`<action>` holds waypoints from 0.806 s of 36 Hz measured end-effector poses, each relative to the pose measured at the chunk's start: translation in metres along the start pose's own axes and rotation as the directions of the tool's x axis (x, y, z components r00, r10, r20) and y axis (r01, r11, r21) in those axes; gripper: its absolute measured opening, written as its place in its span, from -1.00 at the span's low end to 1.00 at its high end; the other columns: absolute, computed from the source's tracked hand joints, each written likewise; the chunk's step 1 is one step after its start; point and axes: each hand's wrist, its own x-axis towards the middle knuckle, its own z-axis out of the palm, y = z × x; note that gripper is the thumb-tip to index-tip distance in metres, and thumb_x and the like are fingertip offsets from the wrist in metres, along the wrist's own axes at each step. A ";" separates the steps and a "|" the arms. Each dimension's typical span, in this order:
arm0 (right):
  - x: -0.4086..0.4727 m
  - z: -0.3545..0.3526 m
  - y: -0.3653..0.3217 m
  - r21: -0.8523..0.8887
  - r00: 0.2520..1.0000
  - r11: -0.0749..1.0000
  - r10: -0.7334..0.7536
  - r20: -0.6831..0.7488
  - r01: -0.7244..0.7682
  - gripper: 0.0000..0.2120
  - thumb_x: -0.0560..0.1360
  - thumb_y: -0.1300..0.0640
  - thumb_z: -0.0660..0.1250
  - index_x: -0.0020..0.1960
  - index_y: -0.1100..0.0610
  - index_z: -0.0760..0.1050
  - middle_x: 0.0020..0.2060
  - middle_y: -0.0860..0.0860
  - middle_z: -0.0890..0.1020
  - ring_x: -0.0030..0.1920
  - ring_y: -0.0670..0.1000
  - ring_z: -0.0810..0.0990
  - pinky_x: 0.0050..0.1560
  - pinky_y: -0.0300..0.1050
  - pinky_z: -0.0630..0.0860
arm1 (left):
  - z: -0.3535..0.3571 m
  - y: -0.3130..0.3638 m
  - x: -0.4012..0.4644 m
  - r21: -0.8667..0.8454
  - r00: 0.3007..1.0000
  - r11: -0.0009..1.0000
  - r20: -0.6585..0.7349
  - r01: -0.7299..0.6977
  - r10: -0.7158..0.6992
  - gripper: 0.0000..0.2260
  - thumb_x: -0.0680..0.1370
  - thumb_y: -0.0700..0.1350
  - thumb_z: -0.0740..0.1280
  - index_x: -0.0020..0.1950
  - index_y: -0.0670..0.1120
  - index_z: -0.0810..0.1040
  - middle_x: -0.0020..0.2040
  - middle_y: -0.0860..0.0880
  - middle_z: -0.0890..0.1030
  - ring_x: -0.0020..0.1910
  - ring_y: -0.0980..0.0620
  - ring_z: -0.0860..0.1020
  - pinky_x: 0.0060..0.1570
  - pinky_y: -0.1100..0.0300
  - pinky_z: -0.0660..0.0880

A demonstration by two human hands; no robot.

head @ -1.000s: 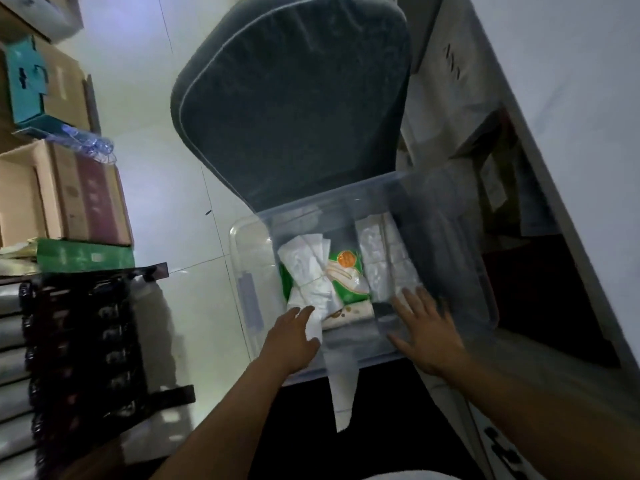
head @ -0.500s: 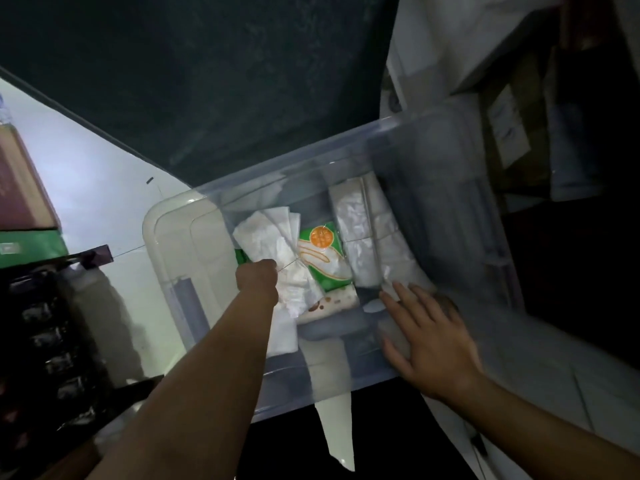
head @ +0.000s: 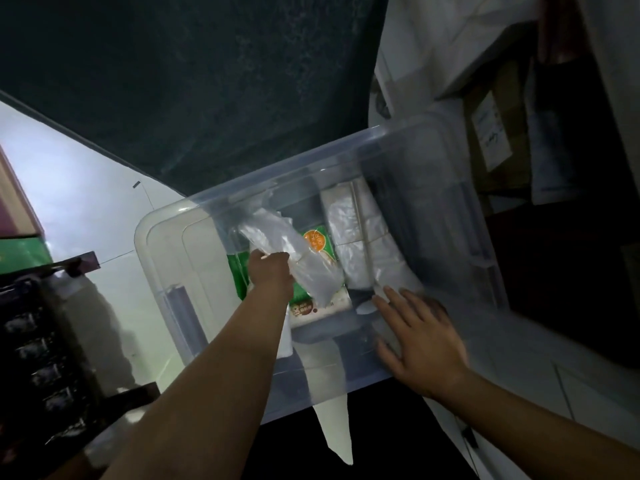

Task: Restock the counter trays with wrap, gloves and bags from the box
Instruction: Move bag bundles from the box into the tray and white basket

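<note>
A clear plastic box (head: 162, 258) sits low in front of me. Inside it my left hand (head: 272, 271) is closed on a pack of clear plastic bags (head: 298, 256), lifted a little and tilted. Under the pack lies a green and white packet (head: 317, 242) with an orange circle. Two white wrapped packs (head: 349, 237) lie to its right. My right hand (head: 420, 341) rests flat with fingers spread on the box's near right rim.
A dark cushioned chair back (head: 194, 81) stands behind the box. Stacked cartons (head: 20, 237) and a black rack (head: 41, 358) are at the left. Shelving with boxes (head: 495, 133) is at the right. Pale floor tiles (head: 76, 188) show at the left.
My head moved closer to the box. My left hand reached in, closed on the bag pack and raised it off the green packet. My right hand stayed on the rim.
</note>
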 end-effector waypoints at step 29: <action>0.215 0.056 -0.003 0.557 0.661 0.401 0.624 0.416 -0.728 -0.50 0.50 0.23 0.25 0.44 0.18 0.31 0.37 0.19 0.43 0.35 0.19 0.44 0.33 0.02 0.43 | -0.122 -0.033 -0.082 -0.152 0.991 0.985 0.086 -0.086 0.100 -0.80 0.52 -0.36 0.36 -0.01 -0.05 0.55 -0.17 0.01 0.64 -0.31 0.13 0.61 -0.37 0.18 0.55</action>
